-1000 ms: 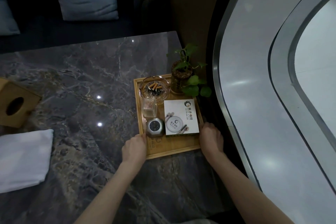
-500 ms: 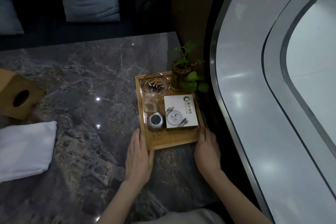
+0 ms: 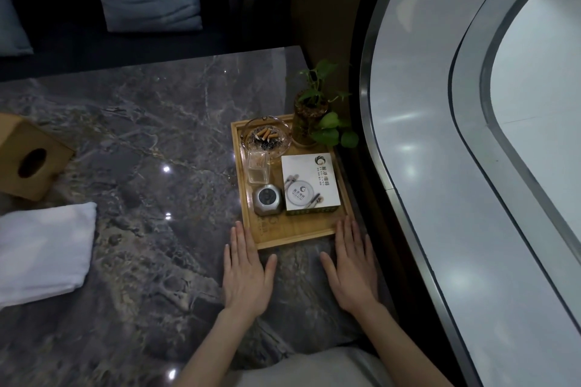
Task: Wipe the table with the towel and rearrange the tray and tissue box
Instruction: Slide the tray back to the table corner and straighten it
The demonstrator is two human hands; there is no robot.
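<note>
Hands laid flat and open, nothing gripped: left hand (image 3: pixel 246 273) and right hand (image 3: pixel 352 267) fingertips touch the wooden tray (image 3: pixel 295 234) near corners, probably for squaring it; towel (image 3: pixel 41 251) and tissue box (image 3: pixel 28 157) are parked far left

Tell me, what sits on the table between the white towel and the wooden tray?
Nothing: the head view shows only bare marble table between towel and tray.

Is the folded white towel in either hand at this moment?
No, the folded white towel lies on the marble table at far left, apart from both flat, open hands.
</note>
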